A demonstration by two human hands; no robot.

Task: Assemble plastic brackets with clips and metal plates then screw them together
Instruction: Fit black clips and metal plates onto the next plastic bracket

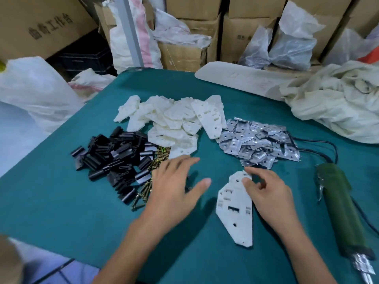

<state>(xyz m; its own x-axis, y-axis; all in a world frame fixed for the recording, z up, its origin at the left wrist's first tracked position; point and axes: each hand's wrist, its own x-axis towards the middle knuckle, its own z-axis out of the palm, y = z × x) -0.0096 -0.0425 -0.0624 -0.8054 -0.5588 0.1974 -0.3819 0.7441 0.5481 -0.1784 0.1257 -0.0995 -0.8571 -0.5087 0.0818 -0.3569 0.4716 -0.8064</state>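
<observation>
Bracket (234, 210): lies flat on the table (61, 212) between both hands, long axis running away from the person, far end under the right fingertips.
Right hand (266, 193): just right of the bracket; thumb and forefinger pinch its far end, other fingers curled.
Left hand (174, 181): fingers spread and straight, holding nothing, apart from the bracket on its left.
Clips (114, 158): black heap left of the left hand, so that hand looks better placed to fetch one.
Screws (147, 181): strewn between clips and left hand, partly under it.
Metal plates (258, 140): heap just beyond the right hand.
Spare brackets (174, 119): white pile farther back.
Power screwdriver (340, 206): far right, clear of the bracket.
Obstruction: none seen between hands and heaps.
</observation>
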